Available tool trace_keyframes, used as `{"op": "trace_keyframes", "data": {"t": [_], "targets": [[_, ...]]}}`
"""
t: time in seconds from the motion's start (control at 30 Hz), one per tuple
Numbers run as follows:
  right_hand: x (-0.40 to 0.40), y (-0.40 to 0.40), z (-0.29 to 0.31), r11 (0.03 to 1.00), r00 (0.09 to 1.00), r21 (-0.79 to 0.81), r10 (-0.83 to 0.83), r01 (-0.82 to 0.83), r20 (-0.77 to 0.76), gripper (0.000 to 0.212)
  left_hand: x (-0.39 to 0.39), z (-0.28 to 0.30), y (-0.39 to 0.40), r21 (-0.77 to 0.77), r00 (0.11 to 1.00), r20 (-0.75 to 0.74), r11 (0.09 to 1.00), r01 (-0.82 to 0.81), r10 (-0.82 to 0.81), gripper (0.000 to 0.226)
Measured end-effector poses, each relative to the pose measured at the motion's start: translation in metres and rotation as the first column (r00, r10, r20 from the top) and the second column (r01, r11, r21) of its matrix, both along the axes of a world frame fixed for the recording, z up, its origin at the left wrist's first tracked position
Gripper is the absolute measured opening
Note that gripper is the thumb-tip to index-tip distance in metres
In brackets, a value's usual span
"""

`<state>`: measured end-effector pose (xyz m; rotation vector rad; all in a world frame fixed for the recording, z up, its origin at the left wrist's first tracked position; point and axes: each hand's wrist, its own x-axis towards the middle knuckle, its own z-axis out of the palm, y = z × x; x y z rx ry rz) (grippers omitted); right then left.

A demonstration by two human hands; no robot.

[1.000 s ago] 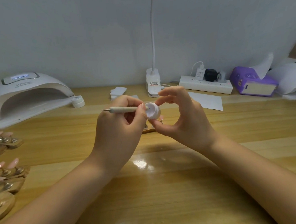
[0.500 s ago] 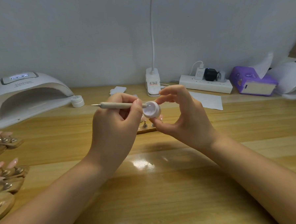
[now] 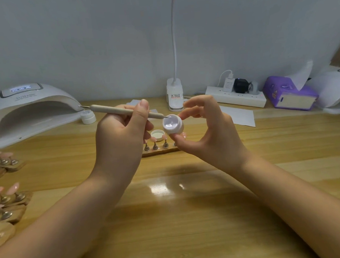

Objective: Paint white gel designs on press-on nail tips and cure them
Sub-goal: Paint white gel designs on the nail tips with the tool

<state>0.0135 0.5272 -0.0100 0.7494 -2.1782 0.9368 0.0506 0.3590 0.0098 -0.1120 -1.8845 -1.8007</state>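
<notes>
My left hand (image 3: 120, 139) grips a beige dotting pen (image 3: 113, 110), whose fine tip reaches the rim of a small white gel pot (image 3: 173, 124). My right hand (image 3: 210, 134) pinches that open pot between thumb and fingers, tilted toward me, above the table. Below the pot a wooden stand (image 3: 158, 151) holds pink nail tips (image 3: 153, 139) on metal pegs, partly hidden by my hands. The pot's lid (image 3: 157, 134) lies upturned behind the stand. A white curing lamp (image 3: 28, 112) sits at the far left.
More wooden stands with pink nail tips (image 3: 7, 198) lie along the left edge. A second small white pot (image 3: 88, 117) stands by the lamp. At the back are a clip lamp base (image 3: 175, 95), a power strip (image 3: 236, 98), a purple tissue box (image 3: 289, 95) and white paper (image 3: 239, 116).
My left hand has drawn back to the left and lifted, so the pen tip now sits at the pot's rim. The stand, nail tips and lid have come into view below.
</notes>
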Motion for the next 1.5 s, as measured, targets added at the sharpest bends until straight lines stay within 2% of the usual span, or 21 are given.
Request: {"op": "trace_keyframes", "data": {"t": [0.1, 0.37, 0.6, 1.13, 1.5], "targets": [[0.001, -0.001, 0.001, 1.0, 1.0, -0.007, 0.0, 0.0, 0.003, 0.064, 0.0, 0.002, -0.001, -0.046, 1.0, -0.015, 0.999, -0.009, 0.008, 0.028], [0.003, -0.003, 0.003, 1.0, 1.0, -0.011, 0.005, -0.004, 0.01, 0.064, 0.003, 0.015, -0.005, -0.34, 0.998, -0.056, 0.94, -0.034, 0.016, 0.017], [0.006, -0.006, 0.004, 1.0, 1.0, -0.016, 0.01, -0.009, 0.022, 0.063, 0.004, 0.019, -0.005, -0.448, 0.997, -0.065, 0.892, -0.056, 0.03, 0.01], [0.004, -0.004, 0.006, 1.0, 0.999, -0.027, -0.012, 0.013, 0.047, 0.062, 0.006, 0.021, -0.004, -0.482, 0.997, -0.076, 0.876, -0.026, -0.012, 0.007], [0.005, -0.003, 0.007, 0.998, 0.997, -0.056, -0.023, 0.028, 0.075, 0.06, 0.008, 0.024, -0.004, -0.404, 0.997, -0.064, 0.915, 0.015, -0.044, 0.011]]}}
